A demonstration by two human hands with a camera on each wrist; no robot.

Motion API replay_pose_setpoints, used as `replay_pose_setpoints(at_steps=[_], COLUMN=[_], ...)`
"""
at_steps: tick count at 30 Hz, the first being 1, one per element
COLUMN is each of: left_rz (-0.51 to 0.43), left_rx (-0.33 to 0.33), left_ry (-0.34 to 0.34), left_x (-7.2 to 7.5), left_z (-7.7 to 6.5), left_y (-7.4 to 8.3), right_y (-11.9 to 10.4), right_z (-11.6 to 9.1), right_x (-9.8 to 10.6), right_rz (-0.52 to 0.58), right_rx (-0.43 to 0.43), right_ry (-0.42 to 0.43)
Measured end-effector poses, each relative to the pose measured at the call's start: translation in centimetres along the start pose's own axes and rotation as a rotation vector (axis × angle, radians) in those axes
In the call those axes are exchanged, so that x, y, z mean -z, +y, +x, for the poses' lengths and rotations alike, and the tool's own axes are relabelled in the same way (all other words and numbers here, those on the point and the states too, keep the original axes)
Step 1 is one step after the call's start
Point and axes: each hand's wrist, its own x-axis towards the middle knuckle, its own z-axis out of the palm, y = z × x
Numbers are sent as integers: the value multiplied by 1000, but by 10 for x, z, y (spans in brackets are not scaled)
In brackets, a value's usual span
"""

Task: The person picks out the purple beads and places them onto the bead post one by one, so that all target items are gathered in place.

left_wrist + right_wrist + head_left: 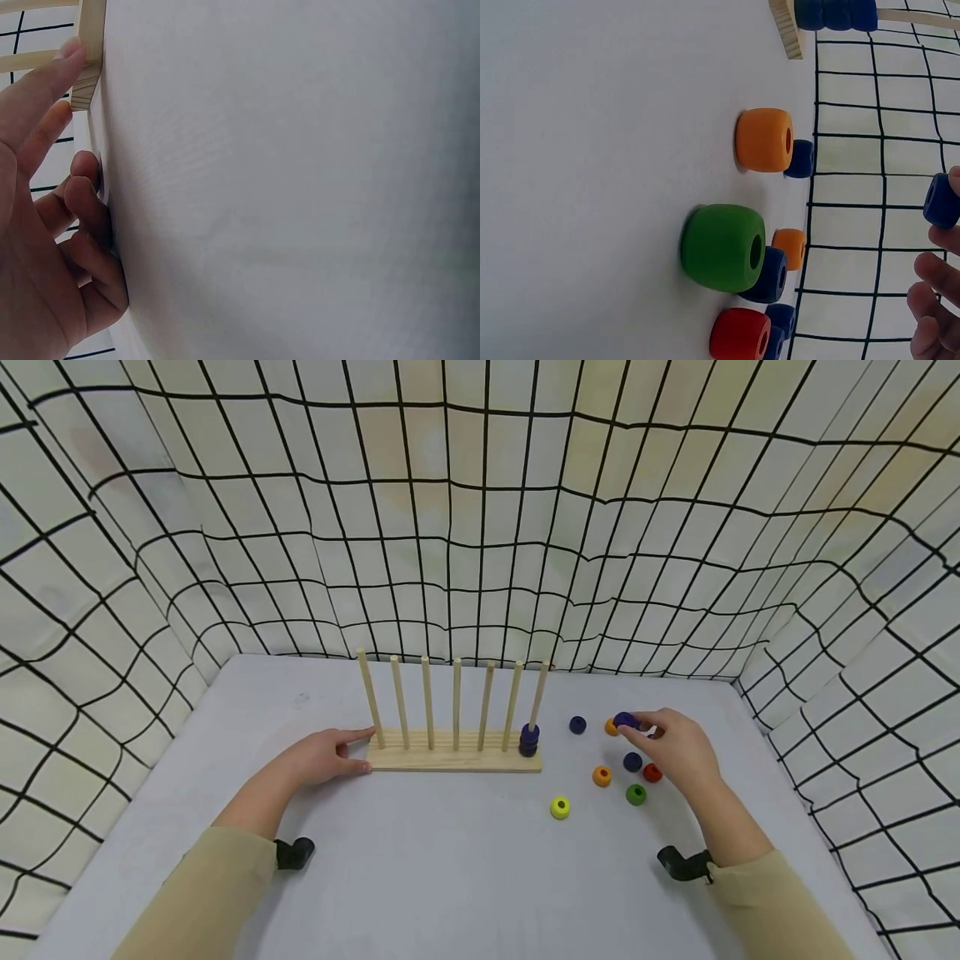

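- Khaki sleeves (pixel 772 902) cover your forearms, nearest you, above the white worktop (pixel 465 868).
- Yellow bead (pixel 560 814): closest of the loose beads, right of the rack (pixel 450 762) and nearer you.
- Green bead (pixel 636 795): farther right; beyond it lie the near orange bead (pixel 602 777), red bead (pixel 652 773) and near blue bead (pixel 632 762).
- Your left hand (pixel 326 758) has thumb and forefinger spread wide, touching the rack's left end.
- Seven pegs stand on that rack, the rightmost carrying a blue stack (pixel 528 743).
- Your right hand (pixel 678 747) pinches the held blue bead (pixel 625 720) off the worktop, right of the rack.
- Far orange bead (pixel 611 727) shows partly behind it; the far blue bead (pixel 577 725) lies nearer the rack.
- Black mesh (pixel 486 483) rises behind everything.
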Motion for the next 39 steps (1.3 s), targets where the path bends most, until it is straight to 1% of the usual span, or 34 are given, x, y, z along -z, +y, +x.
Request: replay_pose_setpoints(at_steps=[4,8,16,26,39], left_rz=[4,-1,-6,0,-3], left_rx=[-2,-2,18,9,13], left_ry=[1,-3,-5,3,2], left_x=[0,-2,-3,-3,-2], left_z=[1,2,3,1,0], left_y=[0,-1,-3,0,1], right_y=[-6,-12,-23,-39,-60], right_z=[0,0,1,1,1], right_x=[-1,-1,1,5,13], right_rz=[11,38,51,80,117], right_rx=[30,42,67,123,151], right_ry=[25,45,79,132,180])
